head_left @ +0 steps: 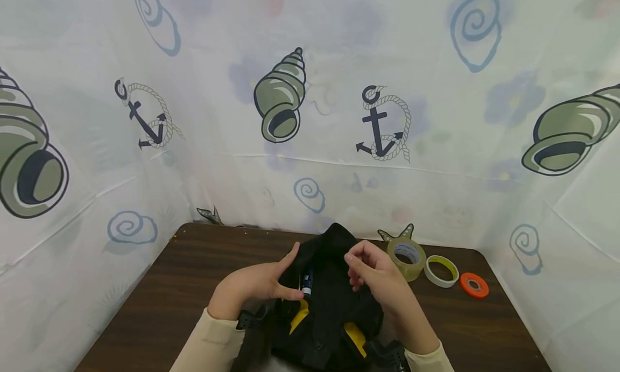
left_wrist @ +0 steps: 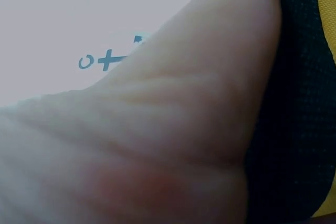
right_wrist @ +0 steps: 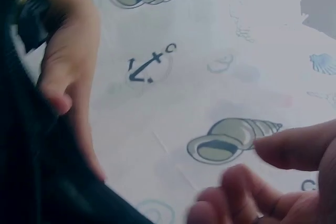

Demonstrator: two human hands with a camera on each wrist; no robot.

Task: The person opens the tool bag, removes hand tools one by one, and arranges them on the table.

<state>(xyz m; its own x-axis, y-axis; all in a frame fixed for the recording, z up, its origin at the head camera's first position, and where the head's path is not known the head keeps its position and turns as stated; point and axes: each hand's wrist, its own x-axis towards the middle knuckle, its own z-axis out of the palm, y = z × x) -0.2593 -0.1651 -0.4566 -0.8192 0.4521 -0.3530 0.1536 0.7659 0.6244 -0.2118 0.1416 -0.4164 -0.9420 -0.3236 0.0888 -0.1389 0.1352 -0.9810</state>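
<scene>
A black fabric bag (head_left: 334, 299) with yellow patches stands on the table, its upper flap raised. At its left side, my left hand (head_left: 256, 283) holds the edge, thumb in front and fingers along the outside. The right wrist view also shows this left hand (right_wrist: 73, 66) on the dark fabric. By the left thumb, a small dark-blue and white cylinder (head_left: 307, 283) shows in the bag; its kind is unclear. My right hand (head_left: 375, 269) hovers at the bag's upper right, fingers loosely curled. In the right wrist view, nothing shows between its thumb and fingers.
To the right on the brown table (head_left: 208, 253) are a wide roll of clear-tan tape (head_left: 415, 271), a white-and-yellow tape roll (head_left: 442, 283) and an orange tape roll (head_left: 474, 285). A patterned cloth (head_left: 339, 189) hangs behind and along both sides.
</scene>
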